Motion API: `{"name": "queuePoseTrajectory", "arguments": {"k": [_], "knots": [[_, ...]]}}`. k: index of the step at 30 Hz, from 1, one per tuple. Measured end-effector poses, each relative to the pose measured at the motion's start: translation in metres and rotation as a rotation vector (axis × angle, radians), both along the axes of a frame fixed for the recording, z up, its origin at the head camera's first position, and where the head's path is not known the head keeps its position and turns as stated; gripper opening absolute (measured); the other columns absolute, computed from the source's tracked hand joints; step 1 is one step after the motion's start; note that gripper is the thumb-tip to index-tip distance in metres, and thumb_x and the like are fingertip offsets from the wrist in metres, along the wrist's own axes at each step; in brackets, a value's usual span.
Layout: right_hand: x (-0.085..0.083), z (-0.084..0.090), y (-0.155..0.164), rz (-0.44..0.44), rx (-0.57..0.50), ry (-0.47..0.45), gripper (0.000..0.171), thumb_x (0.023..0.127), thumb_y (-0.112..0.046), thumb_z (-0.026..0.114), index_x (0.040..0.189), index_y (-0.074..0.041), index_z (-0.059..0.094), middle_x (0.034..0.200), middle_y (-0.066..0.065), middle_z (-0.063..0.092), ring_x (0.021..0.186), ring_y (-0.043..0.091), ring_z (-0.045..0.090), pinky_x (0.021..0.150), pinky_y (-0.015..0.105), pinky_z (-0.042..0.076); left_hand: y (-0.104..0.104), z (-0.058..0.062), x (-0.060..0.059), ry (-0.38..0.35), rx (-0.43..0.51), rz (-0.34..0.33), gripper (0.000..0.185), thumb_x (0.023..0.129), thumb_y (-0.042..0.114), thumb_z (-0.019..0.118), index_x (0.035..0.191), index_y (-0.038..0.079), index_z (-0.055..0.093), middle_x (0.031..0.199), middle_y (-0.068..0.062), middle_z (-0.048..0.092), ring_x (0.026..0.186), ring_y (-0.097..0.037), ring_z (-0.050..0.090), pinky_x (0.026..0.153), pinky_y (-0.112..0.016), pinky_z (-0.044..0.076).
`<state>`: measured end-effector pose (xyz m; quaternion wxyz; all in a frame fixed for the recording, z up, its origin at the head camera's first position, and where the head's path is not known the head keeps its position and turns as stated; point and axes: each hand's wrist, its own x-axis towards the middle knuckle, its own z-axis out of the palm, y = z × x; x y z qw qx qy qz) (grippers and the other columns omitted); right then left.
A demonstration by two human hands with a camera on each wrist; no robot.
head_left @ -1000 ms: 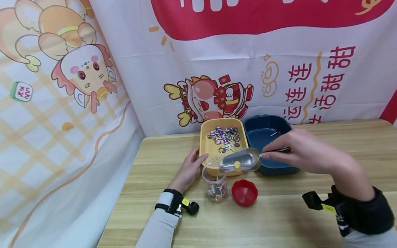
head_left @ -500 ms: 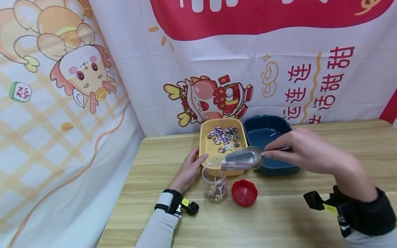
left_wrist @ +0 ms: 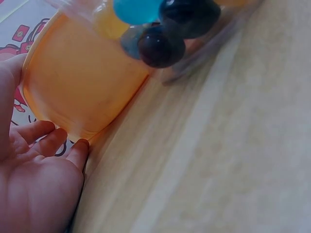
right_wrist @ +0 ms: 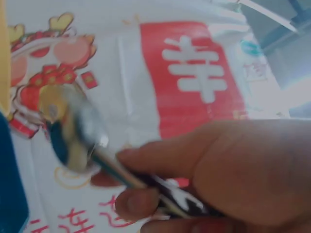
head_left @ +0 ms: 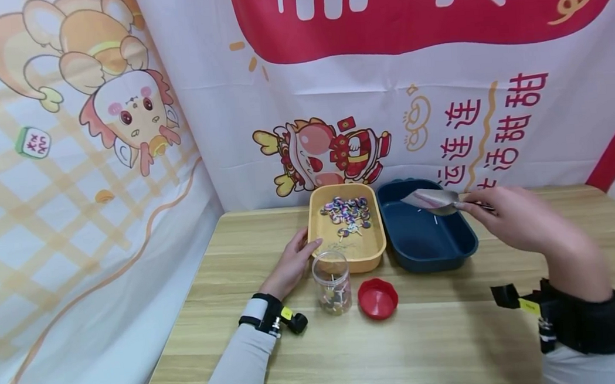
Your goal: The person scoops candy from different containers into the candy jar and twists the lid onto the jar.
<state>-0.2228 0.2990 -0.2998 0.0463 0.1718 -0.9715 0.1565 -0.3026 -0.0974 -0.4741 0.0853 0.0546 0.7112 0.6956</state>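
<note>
My right hand (head_left: 505, 218) grips the dark handle of a metal scoop (head_left: 431, 200) and holds it over the far right of the dark blue tray (head_left: 451, 253). The right wrist view shows the scoop (right_wrist: 73, 136) blurred, with my fingers (right_wrist: 146, 201) curled round the handle. My left hand (head_left: 293, 263) rests with relaxed fingers against the near left corner of the yellow tray (head_left: 362, 262), which holds several colourful sweets (head_left: 348, 212). A clear jar (head_left: 332, 281) with a few sweets stands just in front. In the left wrist view the yellow tray (left_wrist: 77, 87) sits beside my fingers (left_wrist: 58, 145).
A red lid (head_left: 378, 298) lies on the wooden table (head_left: 443, 336) right of the jar. A printed cloth backdrop (head_left: 386, 93) stands close behind both trays and wraps the left side.
My right hand has carried the scoop from above the jar up and to the right, over the blue tray. The left hand has stayed at the yellow tray.
</note>
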Motion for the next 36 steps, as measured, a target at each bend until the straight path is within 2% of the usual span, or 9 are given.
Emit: {"name": "queuePoseTrajectory", "arguments": {"k": [6, 12, 17, 24, 36], "knots": [[-0.020, -0.018, 0.004, -0.031, 0.039, -0.123, 0.024, 0.104, -0.011, 0.054, 0.102, 0.007, 0.070, 0.076, 0.006, 0.054, 0.068, 0.022, 0.048, 0.059, 0.033, 0.040, 0.000, -0.001, -0.001, 0.001, 0.002, -0.005, 0.065, 0.105, 0.027, 0.058, 0.161, 0.013, 0.029, 0.165, -0.010, 0.032, 0.150, -0.024, 0.035, 0.123, -0.039, 0.031], [-0.037, -0.033, -0.001, -0.024, 0.052, -0.174, 0.025, 0.102, -0.007, 0.048, 0.095, 0.006, 0.069, 0.071, 0.006, 0.049, 0.062, 0.020, 0.046, 0.055, 0.032, 0.036, -0.001, -0.001, -0.001, 0.009, 0.004, -0.013, 0.064, 0.105, 0.027, 0.057, 0.162, 0.014, 0.029, 0.165, -0.011, 0.033, 0.149, -0.024, 0.036, 0.123, -0.039, 0.032], [-0.053, -0.052, -0.006, -0.076, 0.065, -0.177, 0.027, 0.101, -0.007, 0.044, 0.085, 0.002, 0.064, 0.071, 0.008, 0.048, 0.064, 0.023, 0.047, 0.056, 0.033, 0.038, -0.002, -0.001, -0.001, 0.005, -0.006, -0.017, 0.065, 0.105, 0.028, 0.057, 0.162, 0.015, 0.029, 0.165, -0.009, 0.032, 0.150, -0.024, 0.034, 0.124, -0.040, 0.031], [-0.064, -0.071, -0.013, -0.190, 0.079, -0.215, 0.025, 0.101, -0.009, 0.045, 0.093, 0.007, 0.064, 0.081, 0.016, 0.055, 0.072, 0.030, 0.054, 0.063, 0.039, 0.048, -0.001, -0.002, -0.002, 0.005, -0.002, -0.017, 0.064, 0.105, 0.027, 0.057, 0.161, 0.015, 0.030, 0.165, -0.009, 0.033, 0.149, -0.024, 0.035, 0.123, -0.039, 0.031], [-0.073, -0.093, -0.026, -0.242, 0.006, -0.182, 0.031, 0.102, -0.006, 0.042, 0.081, 0.002, 0.063, 0.075, 0.015, 0.052, 0.065, 0.029, 0.054, 0.054, 0.033, 0.043, -0.002, -0.001, -0.001, 0.024, -0.001, -0.024, 0.064, 0.105, 0.027, 0.058, 0.161, 0.013, 0.031, 0.164, -0.011, 0.034, 0.149, -0.025, 0.036, 0.123, -0.040, 0.031]]}}
